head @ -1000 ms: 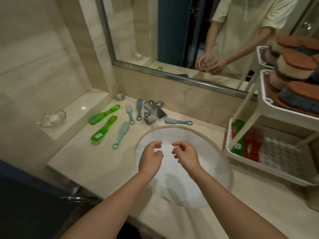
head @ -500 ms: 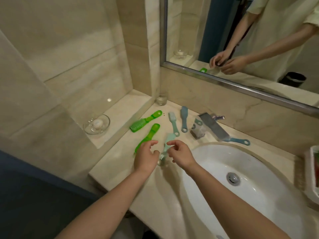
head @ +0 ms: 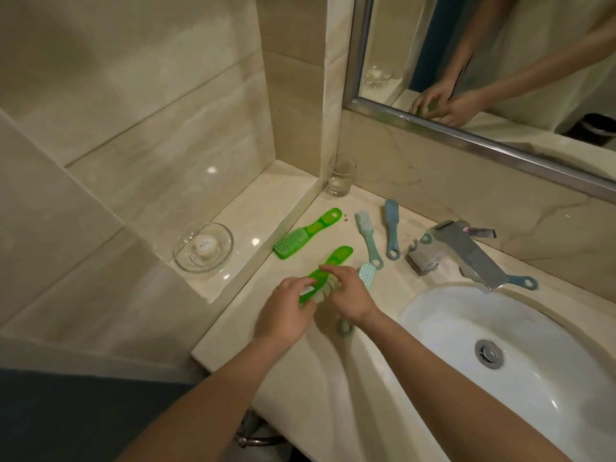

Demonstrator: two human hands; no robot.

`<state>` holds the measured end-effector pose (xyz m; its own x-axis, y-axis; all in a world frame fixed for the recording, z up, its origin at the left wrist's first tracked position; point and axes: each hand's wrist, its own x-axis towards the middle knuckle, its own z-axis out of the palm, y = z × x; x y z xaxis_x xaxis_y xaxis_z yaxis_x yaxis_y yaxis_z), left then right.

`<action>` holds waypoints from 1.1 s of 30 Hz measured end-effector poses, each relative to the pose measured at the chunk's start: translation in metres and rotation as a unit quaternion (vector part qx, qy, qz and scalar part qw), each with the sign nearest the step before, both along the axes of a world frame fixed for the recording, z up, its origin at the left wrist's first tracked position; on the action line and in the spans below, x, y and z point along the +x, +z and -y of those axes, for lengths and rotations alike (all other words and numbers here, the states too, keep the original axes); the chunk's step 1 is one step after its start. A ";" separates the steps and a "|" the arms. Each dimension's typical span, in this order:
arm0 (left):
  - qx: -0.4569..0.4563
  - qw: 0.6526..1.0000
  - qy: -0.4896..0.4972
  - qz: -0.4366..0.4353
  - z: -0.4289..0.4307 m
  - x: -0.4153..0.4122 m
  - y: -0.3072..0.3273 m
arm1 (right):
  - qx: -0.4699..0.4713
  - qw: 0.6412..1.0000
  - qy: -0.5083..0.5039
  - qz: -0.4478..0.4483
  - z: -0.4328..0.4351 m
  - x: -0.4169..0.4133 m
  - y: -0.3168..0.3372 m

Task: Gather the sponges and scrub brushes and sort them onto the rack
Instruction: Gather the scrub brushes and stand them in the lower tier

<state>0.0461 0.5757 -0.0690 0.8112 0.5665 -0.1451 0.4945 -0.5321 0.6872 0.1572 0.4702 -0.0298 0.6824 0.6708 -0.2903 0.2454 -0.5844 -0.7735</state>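
near green brush [head: 336, 260] is lying at an angle on the counter [head: 233, 331], bristle end sitting in the left hand [head: 286, 311], handle end sticking out past both hands toward the wall. left fingers are curling round the bristle end, gripping it. right hand [head: 351, 296] is sitting just beside the left, fingers bent, index tip touching the middle of the same brush; can't tell if it's pinching or only touching. it's also covering the middle of a pale teal brush [head: 367, 274]: head showing above the knuckles, loop end showing below the wrist

brush count, six showing: 2 green, 2 pale teal, 2 blue. far green brush [head: 300, 238] is lying against the ledge step. second pale teal brush [head: 366, 238] and a blue brush [head: 391, 228] are lying side by side near the tap [head: 466, 253]. other blue brush [head: 521, 281] is poking out from behind the tap

1 drinking glass [head: 340, 176] is standing in the corner, 1 glass dish [head: 203, 248] is sitting on the ledge, basin [head: 450, 328] is sitting to the right
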 end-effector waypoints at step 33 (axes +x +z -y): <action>-0.333 0.893 0.246 0.177 -0.053 0.020 0.056 | -0.174 0.950 0.173 0.194 -0.110 0.043 -0.017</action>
<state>0.0662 0.6282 -0.0133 0.5494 0.7509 -0.3664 0.2450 0.2745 0.9299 0.2004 0.5806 -0.0466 0.5396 0.7837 -0.3077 0.6966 -0.6208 -0.3597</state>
